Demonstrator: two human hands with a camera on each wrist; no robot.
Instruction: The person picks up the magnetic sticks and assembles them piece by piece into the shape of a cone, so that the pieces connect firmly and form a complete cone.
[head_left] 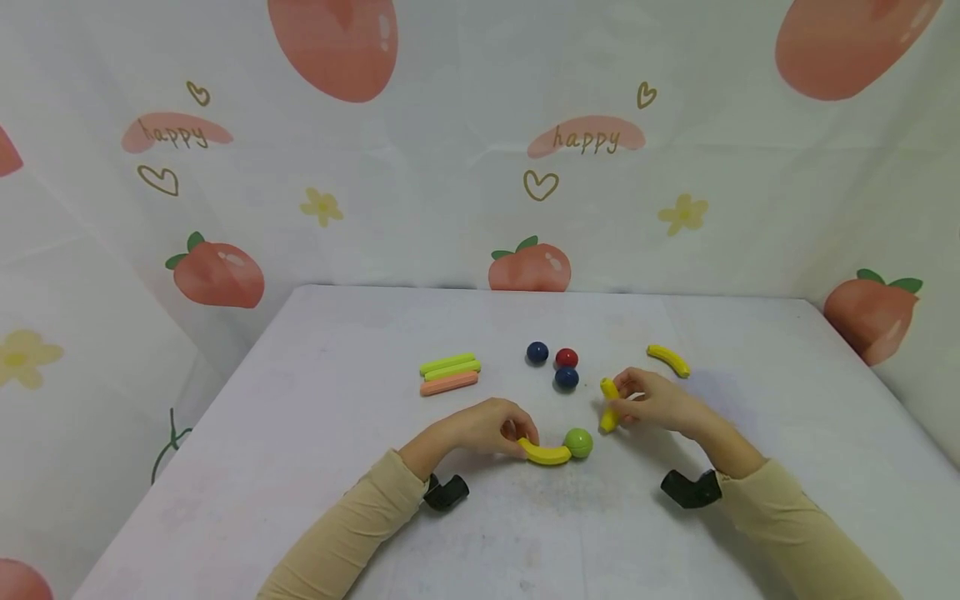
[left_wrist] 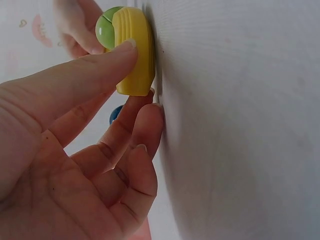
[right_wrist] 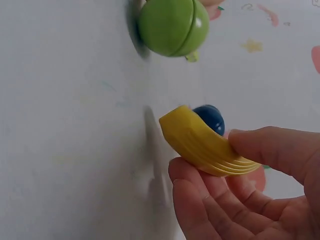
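My left hand (head_left: 489, 427) pinches one end of a curved yellow toy rod (head_left: 546, 455) between thumb and fingers, low over the table. Its other end meets a green ball (head_left: 579, 442). To the right, my right hand (head_left: 654, 402) grips a second curved yellow rod (head_left: 609, 418) between thumb and fingertips. In the right wrist view this ribbed rod (right_wrist: 200, 142) tilts above the tabletop, apart from the green ball (right_wrist: 172, 26). The left wrist view shows the thumb on the first rod (left_wrist: 140, 70), which partly hides the green ball.
Behind the hands lie two dark blue balls (head_left: 537, 352) and a red ball (head_left: 567, 357). Two yellow-green sticks (head_left: 450, 364) and an orange stick (head_left: 449, 383) lie at left. Another curved yellow rod (head_left: 668, 360) rests beyond my right hand. A printed cloth backdrop hangs behind the white table (head_left: 360, 333).
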